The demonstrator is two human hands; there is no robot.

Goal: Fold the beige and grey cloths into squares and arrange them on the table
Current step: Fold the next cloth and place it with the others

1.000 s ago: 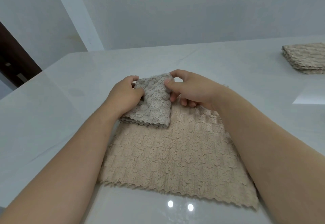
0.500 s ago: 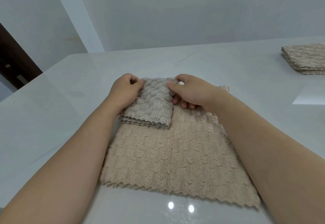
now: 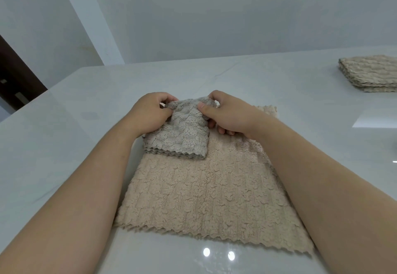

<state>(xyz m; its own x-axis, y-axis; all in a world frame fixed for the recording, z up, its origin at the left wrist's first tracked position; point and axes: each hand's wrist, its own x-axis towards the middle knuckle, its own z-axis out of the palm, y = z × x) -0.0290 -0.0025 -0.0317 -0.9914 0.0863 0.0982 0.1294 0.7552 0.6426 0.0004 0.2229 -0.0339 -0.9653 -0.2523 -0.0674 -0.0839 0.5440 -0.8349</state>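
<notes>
We see the left hand (image 3: 150,114) and right hand (image 3: 227,112) both pinching the folded grey cloth (image 3: 182,136), which lies on the beige cloth (image 3: 204,198).

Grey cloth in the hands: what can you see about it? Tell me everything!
The grey cloth looks soft and crinkly. It is folded into a small thick square, with zigzag edges stacked at its near side. It rests on the far left part of the flat beige cloth. The left hand and right hand pinch its far corners, holding that edge raised.
</notes>
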